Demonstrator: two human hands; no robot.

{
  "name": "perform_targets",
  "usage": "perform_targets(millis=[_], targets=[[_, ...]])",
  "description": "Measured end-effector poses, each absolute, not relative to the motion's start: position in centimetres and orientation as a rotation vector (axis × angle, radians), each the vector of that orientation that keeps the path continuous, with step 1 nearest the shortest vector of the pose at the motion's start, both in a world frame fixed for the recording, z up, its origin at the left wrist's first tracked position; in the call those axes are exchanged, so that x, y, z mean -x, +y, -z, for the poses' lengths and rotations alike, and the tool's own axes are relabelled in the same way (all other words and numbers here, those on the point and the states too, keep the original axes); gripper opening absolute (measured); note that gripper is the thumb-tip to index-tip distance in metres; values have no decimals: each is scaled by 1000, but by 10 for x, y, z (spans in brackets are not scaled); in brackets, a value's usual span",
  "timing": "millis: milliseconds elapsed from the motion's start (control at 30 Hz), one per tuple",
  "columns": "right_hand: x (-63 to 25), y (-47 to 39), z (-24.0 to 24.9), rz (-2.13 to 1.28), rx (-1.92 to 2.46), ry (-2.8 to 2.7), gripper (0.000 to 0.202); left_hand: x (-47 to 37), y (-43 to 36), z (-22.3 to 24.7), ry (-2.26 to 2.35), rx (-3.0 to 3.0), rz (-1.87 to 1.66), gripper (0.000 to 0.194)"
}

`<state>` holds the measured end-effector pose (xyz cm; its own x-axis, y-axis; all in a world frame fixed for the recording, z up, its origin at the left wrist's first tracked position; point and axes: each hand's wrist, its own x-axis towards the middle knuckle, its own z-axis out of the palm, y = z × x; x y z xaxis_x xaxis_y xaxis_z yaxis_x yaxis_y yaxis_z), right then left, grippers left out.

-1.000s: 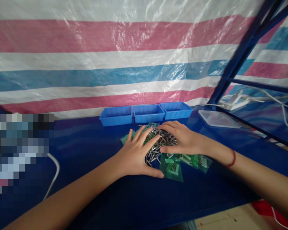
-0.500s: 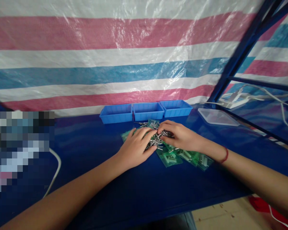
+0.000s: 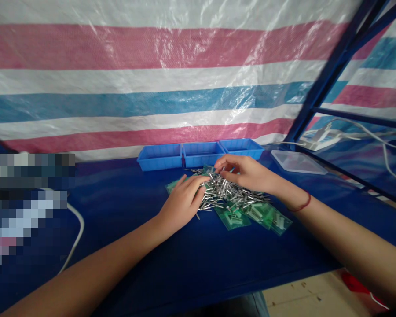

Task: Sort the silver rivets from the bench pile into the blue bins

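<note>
A pile of thin silver metal pieces [image 3: 229,189] lies on the blue table, partly over small green-tinted plastic bags [image 3: 232,218] with pale and metal parts inside. My left hand [image 3: 185,198] rests at the pile's left side, fingers bent over its edge; anything under the fingertips is hidden. Above the back of the pile is my right hand [image 3: 239,171], thumb and fingers curled towards each other around something too small to make out. A red band [image 3: 305,203] circles the right wrist.
Three blue trays [image 3: 203,154] stand in a row behind the pile, before a striped plastic sheet [image 3: 135,103]. A clear plastic lid [image 3: 297,162] and a white power strip [image 3: 323,138] are at the right, near a blue metal frame. A white cable [image 3: 77,233] runs at the left.
My right hand has lifted up and back from the pile, uncovering more metal pieces. My left hand has drawn slightly left, and its fingers are more bent.
</note>
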<state>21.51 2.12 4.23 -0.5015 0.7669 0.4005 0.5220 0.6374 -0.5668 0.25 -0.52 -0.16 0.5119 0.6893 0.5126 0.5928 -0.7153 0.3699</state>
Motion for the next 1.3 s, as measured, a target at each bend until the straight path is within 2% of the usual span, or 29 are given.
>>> perform_targets(millis=[167, 333, 433, 533, 600, 767, 900, 1033, 1133, 1300], targets=[[-220, 24, -37, -513, 1074, -2259, 17, -2, -4, 2, 1063, -2532, -1104, 15], [-227, 21, -40, -447, 1165, -2395, 20, -3, -5, 1, 1057, -2597, -1097, 16], [-230, 16, -45, -366, 1192, -2373, 20, -2, -10, -3, 1067, -2722, -1000, 29], [-232, 9, -48, -413, 1177, -2412, 17, 1, -14, -6, 1077, -2877, -792, 59], [-233, 7, -49, -510, 1135, -2484, 16, 2, -15, -5, 1070, -2919, -653, 72], [-235, 4, -48, -500, 1032, -2521, 15, 5, -13, -6, 1072, -2884, -561, 62], [-232, -4, -52, -553, 959, -2550, 13, 12, -13, -9, 1226, -2836, -513, 77], [-227, -12, -55, -543, 950, -2673, 21, 20, -14, -7, 1410, -2658, -373, 94], [-223, -13, -53, -523, 980, -2725, 24, 19, -14, -2, 1432, -2567, -363, 94], [-219, -12, -50, -480, 995, -2742, 20, 11, -15, 5, 1424, -2509, -563, 88]])
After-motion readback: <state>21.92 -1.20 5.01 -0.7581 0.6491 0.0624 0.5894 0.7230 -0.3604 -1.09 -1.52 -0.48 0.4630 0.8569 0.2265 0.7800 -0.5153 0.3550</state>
